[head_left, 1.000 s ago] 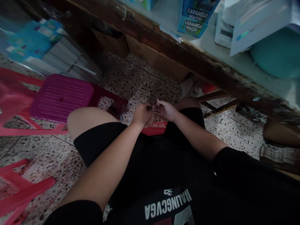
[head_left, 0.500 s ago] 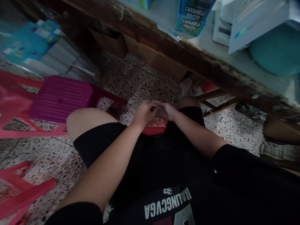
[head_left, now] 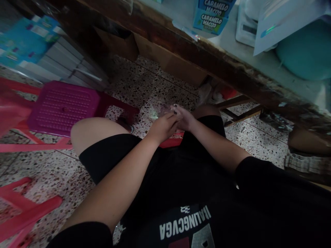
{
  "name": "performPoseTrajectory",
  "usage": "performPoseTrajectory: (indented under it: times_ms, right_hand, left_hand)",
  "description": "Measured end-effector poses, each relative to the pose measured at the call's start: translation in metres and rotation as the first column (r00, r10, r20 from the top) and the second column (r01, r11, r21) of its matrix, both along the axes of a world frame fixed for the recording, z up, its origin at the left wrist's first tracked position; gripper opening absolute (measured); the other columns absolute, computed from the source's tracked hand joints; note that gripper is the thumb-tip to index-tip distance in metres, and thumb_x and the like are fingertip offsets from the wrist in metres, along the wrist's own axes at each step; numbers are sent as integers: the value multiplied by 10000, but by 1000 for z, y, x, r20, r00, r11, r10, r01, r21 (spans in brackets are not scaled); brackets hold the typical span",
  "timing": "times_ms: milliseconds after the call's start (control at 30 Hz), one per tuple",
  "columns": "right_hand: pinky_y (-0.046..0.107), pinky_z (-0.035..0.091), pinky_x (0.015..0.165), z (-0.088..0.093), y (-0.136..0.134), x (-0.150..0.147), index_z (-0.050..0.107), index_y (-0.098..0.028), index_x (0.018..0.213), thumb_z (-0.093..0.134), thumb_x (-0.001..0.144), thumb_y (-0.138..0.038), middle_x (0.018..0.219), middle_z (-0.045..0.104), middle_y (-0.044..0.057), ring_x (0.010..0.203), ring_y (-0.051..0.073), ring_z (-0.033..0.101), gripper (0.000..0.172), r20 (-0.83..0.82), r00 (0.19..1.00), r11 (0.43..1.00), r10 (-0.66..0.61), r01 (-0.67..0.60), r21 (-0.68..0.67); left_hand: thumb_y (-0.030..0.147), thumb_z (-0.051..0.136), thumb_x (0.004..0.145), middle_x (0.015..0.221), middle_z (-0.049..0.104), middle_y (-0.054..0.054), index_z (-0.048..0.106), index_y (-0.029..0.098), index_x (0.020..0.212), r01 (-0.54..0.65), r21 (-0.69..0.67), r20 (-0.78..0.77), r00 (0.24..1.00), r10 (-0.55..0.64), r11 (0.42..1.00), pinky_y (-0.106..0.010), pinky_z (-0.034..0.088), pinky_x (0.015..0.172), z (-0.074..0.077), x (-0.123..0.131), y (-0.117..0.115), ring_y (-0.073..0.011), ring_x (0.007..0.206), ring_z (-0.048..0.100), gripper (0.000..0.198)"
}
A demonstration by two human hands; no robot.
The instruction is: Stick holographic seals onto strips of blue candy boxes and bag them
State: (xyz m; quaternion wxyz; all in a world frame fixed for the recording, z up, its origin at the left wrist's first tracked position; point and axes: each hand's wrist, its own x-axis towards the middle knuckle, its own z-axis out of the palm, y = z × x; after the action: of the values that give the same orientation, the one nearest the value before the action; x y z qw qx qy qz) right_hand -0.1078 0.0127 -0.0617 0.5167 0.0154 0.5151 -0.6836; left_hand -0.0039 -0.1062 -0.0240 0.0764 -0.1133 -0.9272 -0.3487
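My left hand [head_left: 163,127] and my right hand [head_left: 186,119] meet above my lap, between my knees. The left fingers lie bent over the fingers and palm of the right hand. Beneath them the right fingers stretch out toward the left, partly covered. I make out no object between the hands; the fingertips are dim and blurred. Under them shows the edge of a red seat [head_left: 171,142]. A pale, smeared patch on the floor beside the left fingertips is too blurred to name.
A worktable [head_left: 165,29] with a worn edge crosses ahead, bearing blue candy boxes [head_left: 210,21], a white scale [head_left: 245,29] and a teal bowl [head_left: 305,51]. A magenta stool [head_left: 63,107] stands left, near stacked cartons [head_left: 62,60]. Cardboard boxes [head_left: 170,63] lie under the table.
My left fingers have slid up and over the right hand; before, the fingers of both hands met with a small gap between. The view has shifted slightly.
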Motion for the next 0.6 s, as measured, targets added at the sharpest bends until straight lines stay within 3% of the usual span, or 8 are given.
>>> performPoseTrajectory:
  times_ms: [100,167,233,333,400,500,600]
  right_hand:
    - [458,552,823,0,1,-5,410,-275,1250,184,1007,-553,1119,655,76,884,221,677,433,151,975,986,-163,165,-1]
    - [490,544,862,1,0,-7,326,-298,1345,136,1001,-579,1254,606,96,1018,231,659,483,134,965,974,-226,228,-5]
    - [491,532,905,2,-1,-4,265,-320,1412,192,998,-582,1388,520,100,1149,230,607,495,-10,968,967,-250,250,44]
    - [412,479,1020,2,-5,1,273,-351,1443,474,962,-435,1514,397,48,1319,193,469,529,-255,936,953,-241,279,121]
    - [388,470,1034,1,-6,2,335,-345,1418,541,938,-375,1481,447,35,1316,186,469,523,-255,944,962,-210,246,118]
    - [461,535,929,-3,-5,-6,417,-280,1360,354,991,-543,1314,592,98,1171,234,593,458,-151,976,976,-157,177,126]
    - [477,538,919,-8,1,-17,529,-277,1256,358,968,-616,1284,612,89,1150,242,613,477,-397,916,933,-50,185,309]
  left_hand:
    - [185,474,935,1056,664,-102,655,153,1059,55,-128,-12,998,-57,990,-349,529,860,2,3,7,-210,985,641,222]
    - [200,462,945,1031,673,-94,659,155,1057,104,-222,-31,993,-114,969,-343,534,830,4,4,12,-207,943,650,232]
    - [214,434,960,1012,685,-83,661,165,1059,157,-301,-70,980,-186,941,-331,534,792,6,4,17,-199,906,656,252]
    - [224,386,981,972,699,-77,661,163,1038,240,-352,-156,938,-310,905,-322,525,741,10,5,20,-198,877,657,287]
    - [226,375,986,951,701,-78,656,163,1030,289,-348,-199,907,-372,892,-317,518,726,14,7,21,-192,866,656,292]
    - [227,372,989,935,703,-73,651,171,1015,311,-325,-232,889,-395,893,-305,519,725,19,9,19,-174,839,655,285]
    - [226,407,979,937,704,-70,652,171,1016,286,-307,-252,895,-367,908,-296,530,735,21,10,16,-165,825,662,254]
